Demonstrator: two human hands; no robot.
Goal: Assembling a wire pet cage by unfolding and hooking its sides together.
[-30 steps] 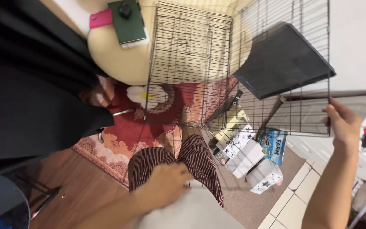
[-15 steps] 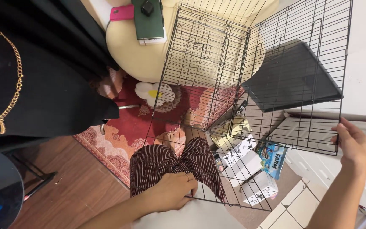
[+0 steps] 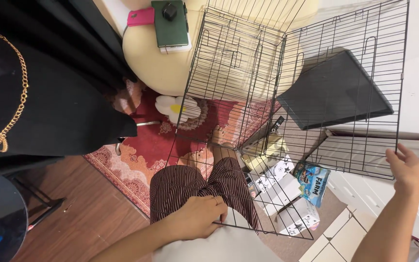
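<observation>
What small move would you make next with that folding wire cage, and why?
Probably swing the right hand outward to spread the wire cage panels further. They stand only partly unfolded at an angle, while the left hand pins the near bottom edge at the lap.

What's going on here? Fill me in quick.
A person is holding up a folded black wire cage with both hands. The left hand grips its near bottom edge over their lap; the right hand grips the far panel's corner. Below lie a red rug, boxes and a black tray.
</observation>
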